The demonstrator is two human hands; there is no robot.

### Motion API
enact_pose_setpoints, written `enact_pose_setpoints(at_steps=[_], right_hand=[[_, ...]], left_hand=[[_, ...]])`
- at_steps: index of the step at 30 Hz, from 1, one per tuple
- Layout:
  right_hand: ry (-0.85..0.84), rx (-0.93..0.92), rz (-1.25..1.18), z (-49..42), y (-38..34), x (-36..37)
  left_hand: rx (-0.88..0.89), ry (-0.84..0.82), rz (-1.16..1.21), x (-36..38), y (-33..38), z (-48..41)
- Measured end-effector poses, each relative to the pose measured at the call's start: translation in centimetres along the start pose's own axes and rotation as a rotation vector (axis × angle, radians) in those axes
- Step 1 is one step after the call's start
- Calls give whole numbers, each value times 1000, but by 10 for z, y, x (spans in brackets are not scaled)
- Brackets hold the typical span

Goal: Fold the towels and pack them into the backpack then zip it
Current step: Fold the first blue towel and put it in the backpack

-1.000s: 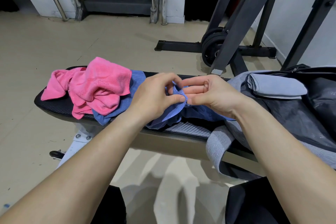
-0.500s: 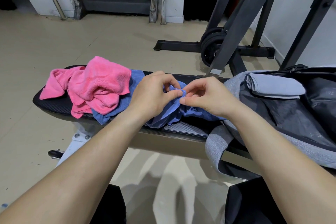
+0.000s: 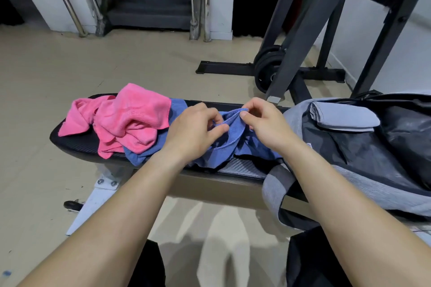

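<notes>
On bench, crumpled blue towel

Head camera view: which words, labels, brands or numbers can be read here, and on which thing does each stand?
None can be read.
backpack: no label or brand visible.
weight plates: any markings too dark and blurred to read.
pink towel, blue towel, bench: no print visible.

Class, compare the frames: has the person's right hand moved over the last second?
Yes, slightly. The right hand, pinching the blue towel, has shifted toward the far edge of the weight bench, away from the left hand.
</notes>
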State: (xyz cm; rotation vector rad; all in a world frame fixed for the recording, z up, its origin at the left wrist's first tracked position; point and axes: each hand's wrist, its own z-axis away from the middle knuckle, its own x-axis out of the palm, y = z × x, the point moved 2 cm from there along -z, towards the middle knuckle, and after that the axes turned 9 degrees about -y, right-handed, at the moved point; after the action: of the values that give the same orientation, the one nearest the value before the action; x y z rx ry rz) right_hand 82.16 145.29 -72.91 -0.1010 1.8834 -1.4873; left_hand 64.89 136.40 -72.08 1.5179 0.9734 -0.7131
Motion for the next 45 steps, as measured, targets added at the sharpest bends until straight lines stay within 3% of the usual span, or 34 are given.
enact_pose_setpoints(at_steps=[8,14,20,27,32,40,45], right_hand=[[-7,-105,245,-7,-65,-27],[116,-159,389,-15,-128,-72],[312,-124,378,-22,-155,-106],[326,-127,388,-15,-162,-119],[385,-94,342,-16,-166,-122],[399,-81,318,-19,-154,-126],[410,-17,289,-16,-131,-136]], left_hand=[[-17,-65,-149,1,9,18],[78,-59,-212,-12,24,41],[95,-110,-331,-29,32,59],[152,-178,-239,-49,24,75],[250,-237,-333,-33,40,84],[37,-184,-227,-41,22,71],[-127,-20,-70,-71,-4,63]])
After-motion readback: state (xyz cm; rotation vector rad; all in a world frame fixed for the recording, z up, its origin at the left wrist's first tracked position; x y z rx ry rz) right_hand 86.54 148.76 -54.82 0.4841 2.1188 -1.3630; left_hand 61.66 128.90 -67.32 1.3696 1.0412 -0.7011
